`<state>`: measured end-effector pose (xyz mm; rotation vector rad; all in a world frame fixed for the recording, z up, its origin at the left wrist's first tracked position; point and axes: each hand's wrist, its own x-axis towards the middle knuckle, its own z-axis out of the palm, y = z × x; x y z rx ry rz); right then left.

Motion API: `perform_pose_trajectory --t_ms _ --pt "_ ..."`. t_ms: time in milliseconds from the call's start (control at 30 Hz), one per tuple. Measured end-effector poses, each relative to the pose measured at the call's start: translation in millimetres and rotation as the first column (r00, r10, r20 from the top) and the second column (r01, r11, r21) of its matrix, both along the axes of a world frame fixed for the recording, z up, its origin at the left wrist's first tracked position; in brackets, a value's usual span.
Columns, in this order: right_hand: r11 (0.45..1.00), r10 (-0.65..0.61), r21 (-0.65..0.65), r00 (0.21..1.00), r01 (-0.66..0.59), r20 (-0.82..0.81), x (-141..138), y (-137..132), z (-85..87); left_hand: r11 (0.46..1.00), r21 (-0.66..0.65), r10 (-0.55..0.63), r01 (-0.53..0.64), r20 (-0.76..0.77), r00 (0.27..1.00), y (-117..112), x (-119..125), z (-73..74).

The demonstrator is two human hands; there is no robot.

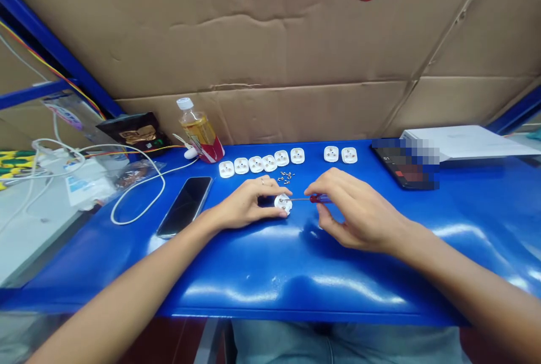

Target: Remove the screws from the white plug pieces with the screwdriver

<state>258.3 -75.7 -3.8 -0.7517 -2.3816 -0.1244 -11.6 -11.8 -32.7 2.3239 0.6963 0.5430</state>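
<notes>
My left hand (249, 206) is closed round a small white round plug part (283, 204), held on edge on the blue table (270, 274). My right hand (350, 212) pinches a small screwdriver with a red handle (319, 199). Its thin shaft lies level and its tip meets the face of the white part. Just behind my hands lies a small heap of tiny screws (286, 176). Farther back stands a row of several white plug parts (262, 163), with two more (340, 154) to the right of them.
A dark phone (186, 205) lies left of my left hand. A white cable (139, 183) loops beside it. A bottle with yellow liquid (199, 130) and a dark packet (135, 134) stand at the back left. A black device (403, 164) and a white box (465, 143) sit at the back right.
</notes>
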Motion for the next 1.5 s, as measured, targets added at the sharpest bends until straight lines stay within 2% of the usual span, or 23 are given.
perform_pose_trajectory --t_ms 200,333,400,567,667,800,900,1000,1167,1400,1500 --pt "0.996 -0.091 0.024 0.996 0.09 0.015 1.0 -0.3 -3.6 1.0 -0.017 -0.002 0.002 -0.023 1.0 0.0 -0.3 1.6" --pt "1.0 0.005 0.019 1.0 -0.004 -0.031 -1.0 -0.6 -3.4 1.0 -0.015 0.0 0.0 -0.009 1.0 -0.4 0.7 1.2" --pt "1.0 0.01 -0.016 0.999 -0.011 -0.044 -2.5 -2.2 -1.6 1.0 -0.007 -0.002 0.002 0.004 1.0 -0.7 1.3 0.6" --pt "0.991 -0.133 -0.015 0.991 0.134 0.008 -2.1 -2.4 -2.4 1.0 -0.01 0.008 -0.008 -0.003 1.0 -1.5 2.0 0.7" --pt "0.997 -0.075 0.001 0.997 0.075 -0.013 -1.7 -0.9 -3.3 1.0 -0.017 0.016 -0.016 -0.032 0.999 -1.6 1.9 1.6" --pt "0.999 0.017 -0.051 0.999 -0.019 -0.037 -1.4 -0.3 -1.5 0.999 -0.022 0.023 -0.024 -0.047 0.999 -1.3 1.7 2.7" --pt "0.994 -0.034 -0.107 0.999 0.03 -0.037 1.1 0.9 -1.9 0.999 -0.024 0.025 -0.026 -0.052 0.998 -1.3 1.8 2.7" --pt "0.992 -0.09 -0.094 0.996 0.088 -0.024 3.1 3.0 -4.1 0.999 -0.03 0.026 -0.028 -0.054 0.998 -1.5 2.0 1.8" --pt "0.999 -0.012 -0.052 0.998 0.009 -0.058 0.1 2.3 -3.8 0.999 -0.029 0.037 -0.039 -0.053 0.998 -2.5 2.9 0.2" --pt "0.979 -0.143 -0.15 0.989 0.137 -0.027 0.4 1.1 -4.7 0.998 -0.06 0.032 -0.036 -0.068 0.997 -2.6 2.8 -0.5" --pt "0.985 -0.119 -0.132 0.992 0.114 -0.035 -0.2 1.1 -5.0 0.997 -0.065 0.042 -0.046 -0.057 0.997 -2.1 2.7 -2.0"
